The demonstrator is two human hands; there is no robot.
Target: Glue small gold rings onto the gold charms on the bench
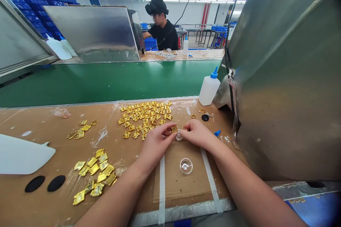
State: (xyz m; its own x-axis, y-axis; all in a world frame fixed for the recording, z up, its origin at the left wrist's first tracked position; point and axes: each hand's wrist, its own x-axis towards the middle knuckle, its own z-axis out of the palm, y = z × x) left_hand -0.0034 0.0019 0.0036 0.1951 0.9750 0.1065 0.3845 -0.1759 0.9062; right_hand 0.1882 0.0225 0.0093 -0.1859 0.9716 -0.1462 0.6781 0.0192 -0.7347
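Note:
My left hand (160, 136) pinches a small square gold-coloured metal piece (174, 129) between thumb and fingertips. Close beside it, my right hand (196, 133) has thumb and forefinger pressed together; whatever they hold is too small to make out. A small clear round dish (179, 136) sits between the two hands, partly covered by the right fingertips. Nearer to me, a second clear dish (185, 166) stands on a taped cardboard sheet (183, 189). Many similar gold pieces (145, 111) are spread just beyond my left hand.
More gold pieces lie in a front-left pile (93, 166) and a smaller group (81, 131). A white squeeze bottle (209, 90) stands at the back right, beside a large metal panel (287, 88). Black discs (34, 183) lie front left. A co-worker (166, 30) sits beyond the green belt (119, 79).

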